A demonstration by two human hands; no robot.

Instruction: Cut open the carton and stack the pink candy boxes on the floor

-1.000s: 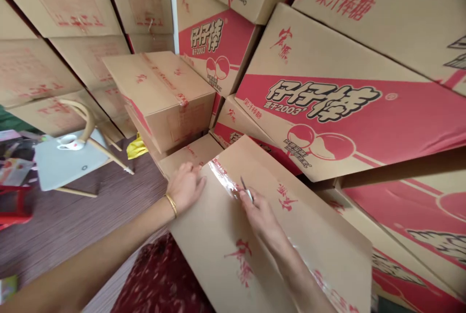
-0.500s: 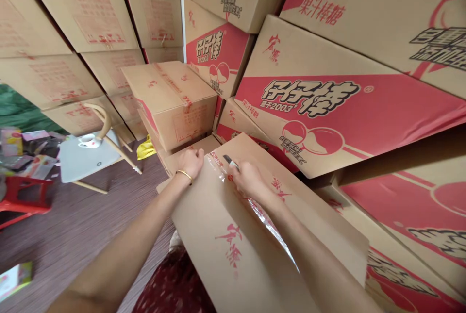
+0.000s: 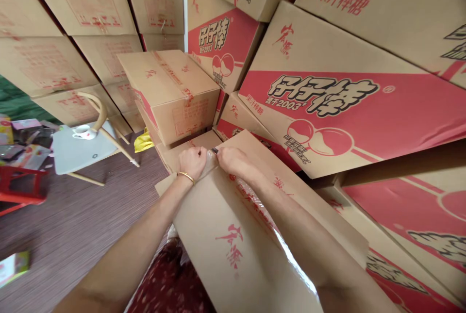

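A brown cardboard box (image 3: 207, 225) with red lettering lies in front of me, its flaps on top and clear packing tape (image 3: 291, 255) running loose along the seam. My right hand (image 3: 233, 160) is closed around a box cutter (image 3: 214, 150), mostly hidden by the fingers; its dark tip shows at the far end of the seam. Just left of it, my left hand (image 3: 192, 161), wearing a gold bracelet (image 3: 186, 176), is curled against the box's far edge. The fingertips of that hand are hidden.
Stacked printed cartons (image 3: 313, 104) rise on the right, and more cartons (image 3: 91, 2) line the back left. One sealed carton (image 3: 174, 80) stands beyond my hands. At left are a grey chair (image 3: 85, 150) with a white cup (image 3: 84, 132) and a red stool (image 3: 22, 187).
My right hand has moved away from me with the box cutter, up to the box's far edge beside my left hand. More of the tape along the seam is lifted. The view has shifted slightly.
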